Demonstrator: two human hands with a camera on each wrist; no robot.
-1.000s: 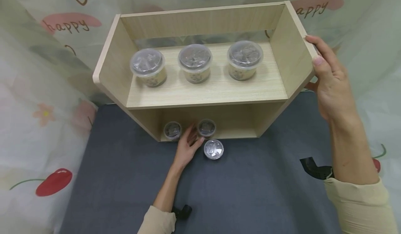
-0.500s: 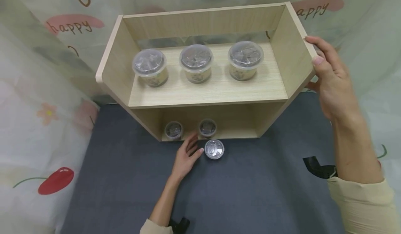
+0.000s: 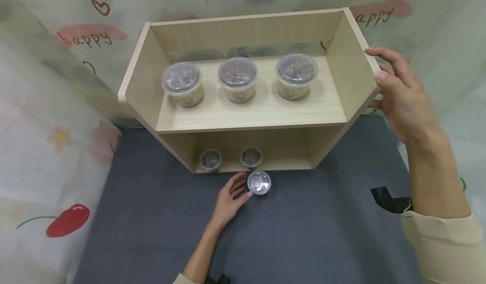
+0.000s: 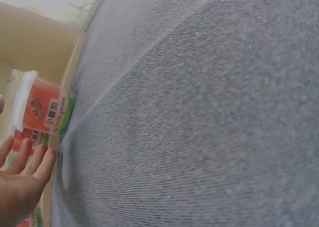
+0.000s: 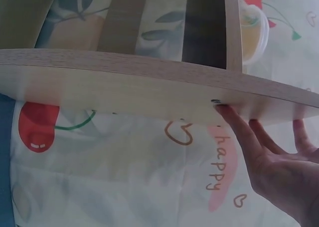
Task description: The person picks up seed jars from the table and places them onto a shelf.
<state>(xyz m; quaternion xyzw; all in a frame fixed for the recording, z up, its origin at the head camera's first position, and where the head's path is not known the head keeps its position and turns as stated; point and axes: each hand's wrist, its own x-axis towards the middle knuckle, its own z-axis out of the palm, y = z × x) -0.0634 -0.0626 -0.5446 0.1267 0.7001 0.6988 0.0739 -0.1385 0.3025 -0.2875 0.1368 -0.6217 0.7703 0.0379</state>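
Observation:
A small round lidded cup (image 3: 259, 183) stands on the dark cloth just in front of the shelf; the left wrist view shows its red and green label (image 4: 45, 107) with tomatoes. My left hand (image 3: 229, 201) is at its left side, thumb tip right at its rim and fingers loosely extended. Up at the right, my right hand (image 3: 408, 104) rests against the side panel (image 3: 355, 68) of a two-tier wooden shelf. In the right wrist view its fingertips (image 5: 223, 109) press the panel's outer face, near the front edge.
Two similar cups, one at the left (image 3: 210, 160) and another (image 3: 251, 156) nearer the middle, stand on the lower tier. Above them the upper board (image 3: 250, 117) bears three yellowish lidded cups (image 3: 237, 79). A printed curtain (image 3: 76, 149) surrounds the dark cloth (image 3: 303, 225).
My left hand has drawn back from between the lower-tier cups and come down beside the cup in front of the shelf. My right hand has stayed on the side panel.

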